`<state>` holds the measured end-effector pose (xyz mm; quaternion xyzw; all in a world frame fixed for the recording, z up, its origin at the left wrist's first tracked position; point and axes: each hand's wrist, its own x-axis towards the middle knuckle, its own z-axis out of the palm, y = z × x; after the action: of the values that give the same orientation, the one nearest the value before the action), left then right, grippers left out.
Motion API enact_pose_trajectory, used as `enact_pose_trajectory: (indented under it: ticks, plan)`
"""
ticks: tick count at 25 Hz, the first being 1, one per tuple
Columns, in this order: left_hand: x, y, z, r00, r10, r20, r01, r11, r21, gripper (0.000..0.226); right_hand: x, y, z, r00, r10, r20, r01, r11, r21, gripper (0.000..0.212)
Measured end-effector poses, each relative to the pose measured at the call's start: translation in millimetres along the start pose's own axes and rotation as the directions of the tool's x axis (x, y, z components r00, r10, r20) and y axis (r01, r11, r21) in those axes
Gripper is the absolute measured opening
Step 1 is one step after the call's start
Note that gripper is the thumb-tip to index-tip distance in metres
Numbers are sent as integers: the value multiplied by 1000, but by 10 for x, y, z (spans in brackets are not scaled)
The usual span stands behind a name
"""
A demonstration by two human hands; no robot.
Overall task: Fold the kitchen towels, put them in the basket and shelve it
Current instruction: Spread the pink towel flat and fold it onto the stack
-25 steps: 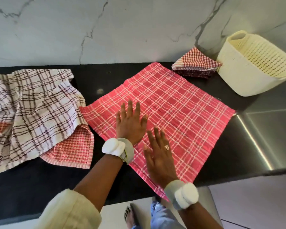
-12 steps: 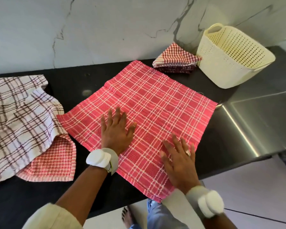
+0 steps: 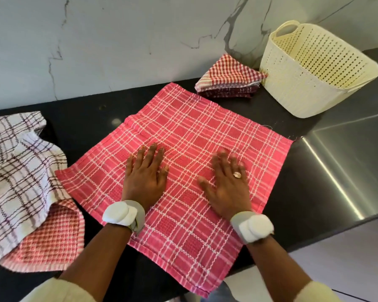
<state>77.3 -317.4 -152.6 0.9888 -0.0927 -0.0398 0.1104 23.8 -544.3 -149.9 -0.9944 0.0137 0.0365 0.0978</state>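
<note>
From the head view, the left hand (image 3: 145, 175) and right hand (image 3: 226, 184) lie flat, grip spread, on the red plaid towel (image 3: 183, 131) spread across the dark surface (image 3: 90, 118); the basket (image 3: 314, 68) stands behind, far right.

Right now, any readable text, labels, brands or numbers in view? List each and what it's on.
None: no text, label, brand or number can be read in this view.
Red plaid towel: woven pattern only, no tag showing.
Folded towels, white plaid towel: no labels visible.
Cream basket: plain, no markings.
Wrist bands on the left hand and right hand: blank white pucks, no print.
</note>
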Motion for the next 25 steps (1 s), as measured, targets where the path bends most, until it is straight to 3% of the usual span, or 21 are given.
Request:
enact_pose_trajectory:
  ticks: [3, 6, 8, 10, 12, 13, 15, 17, 22, 25]
  plan:
    - [-1, 83, -76, 1000, -9, 26, 9, 1000, 23, 61, -136, 397, -172, 988, 146, 55, -147, 989, 10, 76]
    - [222, 296, -239, 999, 45, -28, -46, 998, -34, 56, 120, 249, -261, 996, 81, -34, -78, 993, 87, 64]
    - [529, 543, -324, 985, 147, -95, -167, 953, -253, 48, 493, -5, -255, 992, -38, -124, 54, 989, 134, 58]
    - [877, 734, -383, 973, 201, -116, -231, 806, -544, 44, 820, -193, -203, 991, -91, -102, 107, 980, 166, 57]
    - [1234, 847, -334, 990, 144, -7, -106, 690, -716, 43, 1055, -146, -120, 994, -99, -40, 103, 988, 115, 59]
    - [1387, 874, -257, 991, 107, 74, -23, 706, -708, 44, 1116, -49, -88, 996, -93, -14, 94, 993, 68, 62]
    - [1556, 919, -65, 985, 46, 164, 41, 873, -486, 50, 1090, 187, -58, 996, -83, -12, 83, 997, 6, 69]
    - [1590, 962, 58, 991, 14, 133, 22, 963, -268, 56, 955, 441, -89, 999, -28, -37, 27, 1000, -9, 74]
    - [1472, 1015, 155, 1000, 9, 25, -9, 1000, -17, 80, 624, 950, -264, 974, 228, -3, -228, 974, 2, 86]
    - [1476, 1010, 183, 1000, 22, 13, -22, 1000, 11, 81, 808, 804, -309, 981, 188, -38, -182, 976, 122, 78]
